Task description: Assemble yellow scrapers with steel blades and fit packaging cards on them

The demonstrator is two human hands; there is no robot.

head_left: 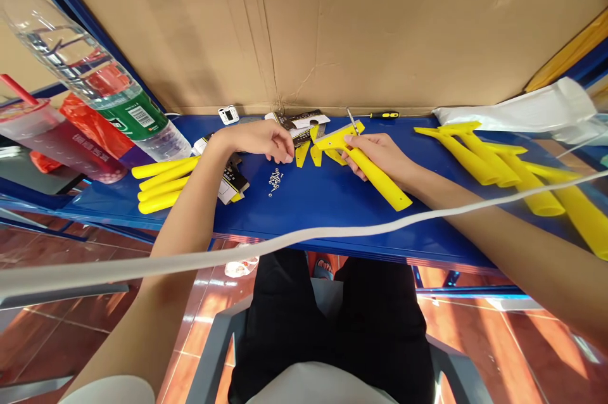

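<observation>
My right hand [375,154] grips a yellow scraper [375,177] over the blue bench, its wide head to the left and its handle slanting down right. A thin metal rod [352,121] rises by the fingers of that hand; its lower end is hidden. To the left, my left hand [273,140] hovers with fingers curled and the tips together; what they hold, if anything, is too small to make out. Several small yellow plastic pieces [316,155] lie between the hands. Below my left hand is a small pile of metal screws or nuts [275,178].
Yellow handles [164,185] lie left, more yellow scrapers [494,160] right. Black-and-white packets [232,182], a screwdriver [384,115] and a white bag [517,106] rest on the bench [304,214]. A water bottle [133,109] and drink cup [71,138] stand left. A white cable [332,230] crosses in front.
</observation>
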